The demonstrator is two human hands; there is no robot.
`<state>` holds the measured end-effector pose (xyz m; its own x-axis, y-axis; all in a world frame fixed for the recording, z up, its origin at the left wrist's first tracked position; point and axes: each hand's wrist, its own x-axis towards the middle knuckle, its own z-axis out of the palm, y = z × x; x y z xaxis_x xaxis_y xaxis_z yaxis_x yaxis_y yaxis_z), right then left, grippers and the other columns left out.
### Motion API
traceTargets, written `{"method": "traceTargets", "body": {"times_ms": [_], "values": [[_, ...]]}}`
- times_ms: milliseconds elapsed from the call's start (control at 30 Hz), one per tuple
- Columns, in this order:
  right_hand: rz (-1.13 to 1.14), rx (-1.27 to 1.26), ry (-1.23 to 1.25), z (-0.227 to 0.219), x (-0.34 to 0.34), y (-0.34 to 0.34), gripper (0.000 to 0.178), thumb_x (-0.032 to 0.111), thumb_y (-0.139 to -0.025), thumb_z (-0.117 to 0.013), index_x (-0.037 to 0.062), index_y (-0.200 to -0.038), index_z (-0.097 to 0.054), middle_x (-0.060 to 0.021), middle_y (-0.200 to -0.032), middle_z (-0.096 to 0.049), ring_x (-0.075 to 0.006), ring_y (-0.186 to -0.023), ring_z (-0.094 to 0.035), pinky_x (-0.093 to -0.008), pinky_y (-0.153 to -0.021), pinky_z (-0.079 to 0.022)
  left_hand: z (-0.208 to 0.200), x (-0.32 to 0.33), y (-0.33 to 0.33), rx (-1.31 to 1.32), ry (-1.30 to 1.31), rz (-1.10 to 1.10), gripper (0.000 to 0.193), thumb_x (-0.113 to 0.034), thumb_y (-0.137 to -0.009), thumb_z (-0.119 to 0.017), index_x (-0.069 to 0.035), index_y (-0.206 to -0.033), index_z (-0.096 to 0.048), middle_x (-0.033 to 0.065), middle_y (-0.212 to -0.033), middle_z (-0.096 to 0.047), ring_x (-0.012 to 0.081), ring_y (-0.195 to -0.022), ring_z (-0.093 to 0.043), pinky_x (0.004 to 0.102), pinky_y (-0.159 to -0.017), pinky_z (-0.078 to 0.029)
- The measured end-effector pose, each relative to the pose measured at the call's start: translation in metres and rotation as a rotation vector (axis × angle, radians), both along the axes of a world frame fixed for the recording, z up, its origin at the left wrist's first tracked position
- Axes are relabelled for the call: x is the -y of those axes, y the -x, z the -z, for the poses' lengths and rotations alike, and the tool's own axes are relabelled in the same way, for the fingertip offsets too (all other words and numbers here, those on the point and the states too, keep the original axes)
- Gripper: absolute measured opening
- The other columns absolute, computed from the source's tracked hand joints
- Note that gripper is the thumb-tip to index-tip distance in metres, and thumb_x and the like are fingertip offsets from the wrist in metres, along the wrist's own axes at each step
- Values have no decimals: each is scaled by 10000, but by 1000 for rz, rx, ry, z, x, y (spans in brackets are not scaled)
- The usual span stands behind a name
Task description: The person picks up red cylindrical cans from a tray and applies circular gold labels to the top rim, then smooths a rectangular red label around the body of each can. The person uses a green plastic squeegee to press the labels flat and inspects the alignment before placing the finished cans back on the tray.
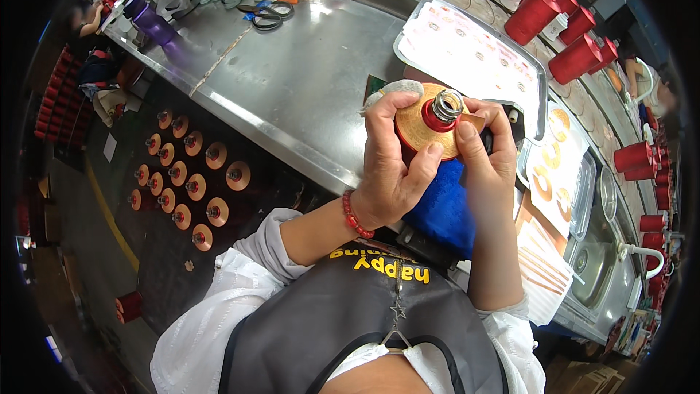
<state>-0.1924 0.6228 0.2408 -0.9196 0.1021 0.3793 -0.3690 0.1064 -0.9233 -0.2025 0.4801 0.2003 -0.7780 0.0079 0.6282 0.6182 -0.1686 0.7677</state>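
A red bottle (440, 118) with a clear threaded glass neck is held up in front of me, its neck tilted toward me. Around its sloping shoulder lies a gold ring-shaped label (413, 122). My left hand (383, 175) is closed round the bottle's left side, its thumb pressed on the gold label; a whitish cover sits over a fingertip. On the other side my right hand (490, 152) is closed, thumb and fingers pinching the label's right edge, which stands slightly off the shoulder. The bottle's lower body is mostly hidden. Below it lies a blue cloth (441, 208).
A white tray (541, 91) and a sheet of gold labels (541, 181) are at the right, near a sink (592, 270). Scissors (270, 18) and a purple bottle (149, 23) lie farther back. Several gold-shouldered bottles (195, 186) stand at lower left. Red bottles (532, 16) line the conveyor.
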Motion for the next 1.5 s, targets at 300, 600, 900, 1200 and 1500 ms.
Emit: {"method": "traceTargets", "body": {"times_ms": [300, 600, 900, 1200, 1500], "values": [[-70, 167, 119, -6, -10, 4, 181, 182, -973, -652, 20, -986, -571, -87, -1073, -630, -123, -929, -556, -262, -820, -454, 1, 1, 2, 9, -14, 42, 546, -73, -912, -593, 10, -1376, -317, 173, -1302, -414, 240, -1186, -464, 385, -1065, -397], [-104, 291, 16, 3, -14, -13, 448, 336, -1072, -474, 33, -1384, -582, -58, -1171, -641, -80, -904, -538, -223, -732, -454, -5, 33, 20, 106, -132, 355, 577, -187, -997, -637, -27, -1453, -323, 132, -1440, -418, 221, -1345, -430, 382, -1149, -347], [-26, -127, -423, 2, 0, -24, 546, 169, -958, -676, -8, -1446, -505, -179, -1361, -583, -275, -1149, -578, -367, -997, -463, -20, 53, 17, 218, -88, 473, 400, -231, -1066, -515, 13, -1382, -495, 121, -1365, -577, 165, -1240, -558, 316, -1069, -445], [29, -200, -511, 5, 7, -25, 541, 181, -953, -682, -28, -1423, -516, -217, -1369, -577, -333, -1206, -572, -399, -1040, -446, -29, 56, 13, 309, 106, 425, 515, -204, -993, -594, 3, -1423, -400, 127, -1412, -508, 189, -1309, -494, 351, -1126, -386], [27, -205, -493, 6, 7, -25, 544, 189, -953, -686, -33, -1420, -518, -218, -1358, -582, -332, -1199, -577, -397, -1030, -457, -23, 60, 18, 265, 90, 472, 561, -257, -986, -595, 7, -1433, -384, 141, -1424, -496, 202, -1319, -489, 364, -1132, -382]]}}
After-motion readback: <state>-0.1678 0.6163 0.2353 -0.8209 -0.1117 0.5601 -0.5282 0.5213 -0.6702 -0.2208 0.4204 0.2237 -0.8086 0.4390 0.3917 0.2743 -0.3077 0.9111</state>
